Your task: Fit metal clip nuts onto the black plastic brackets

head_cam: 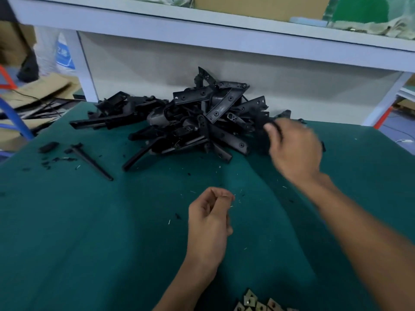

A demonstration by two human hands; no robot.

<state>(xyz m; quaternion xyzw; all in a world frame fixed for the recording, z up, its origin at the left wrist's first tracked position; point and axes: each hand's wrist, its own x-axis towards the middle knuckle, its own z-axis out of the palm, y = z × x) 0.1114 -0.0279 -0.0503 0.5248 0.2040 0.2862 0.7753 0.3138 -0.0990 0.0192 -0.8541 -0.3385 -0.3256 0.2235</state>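
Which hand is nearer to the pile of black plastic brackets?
The right hand: it reaches the right edge of the pile of black plastic brackets, its fingers around a black piece. The left hand hangs over the green mat, apart from the pile.

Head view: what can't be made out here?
- Right hand: motion-blurred at the bracket pile; its fingers seem to be on a black part, but the hold is unclear.
- Left hand: fingers pinched together; whether they hold anything is too small to tell.
- Clip nuts: cut off by the bottom edge, so no count.
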